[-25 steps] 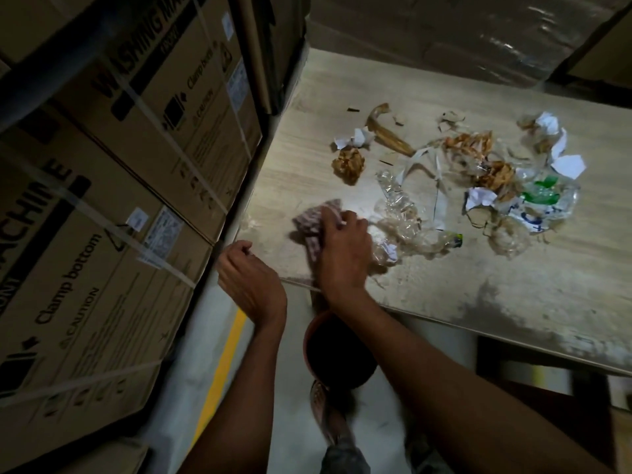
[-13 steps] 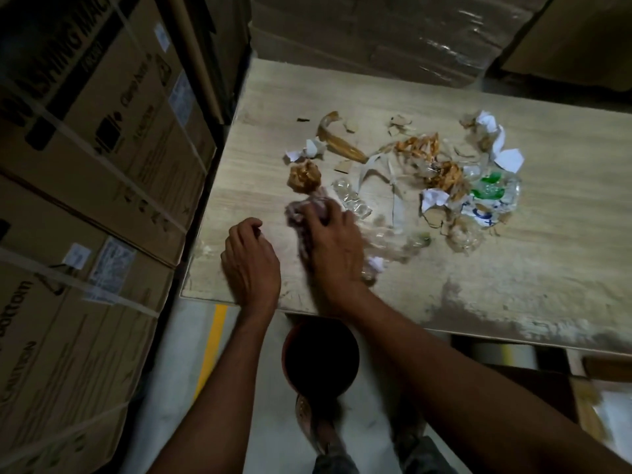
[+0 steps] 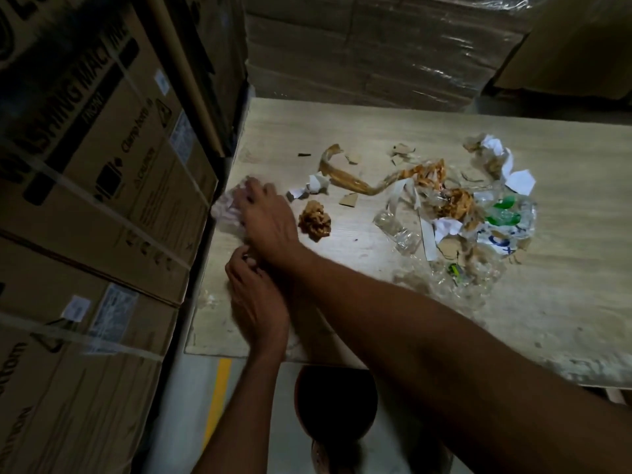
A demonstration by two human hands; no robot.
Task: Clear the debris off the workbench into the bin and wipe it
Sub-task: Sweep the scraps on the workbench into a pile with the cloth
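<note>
Right hand (image 3: 270, 224) palm-down, crossed over loosely curled left hand (image 3: 258, 302).

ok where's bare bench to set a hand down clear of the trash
Bare: the pale wooden workbench right of the heap of crumpled plastic, paper and cardboard, the far strip behind it, and the near-right edge. Crowded: the centre, from the brown paper wad to that heap.

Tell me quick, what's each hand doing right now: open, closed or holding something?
Left hand: fingers curled on the workbench; too hidden to tell if it holds anything.
Right hand: open, pressing the cloth.
</note>
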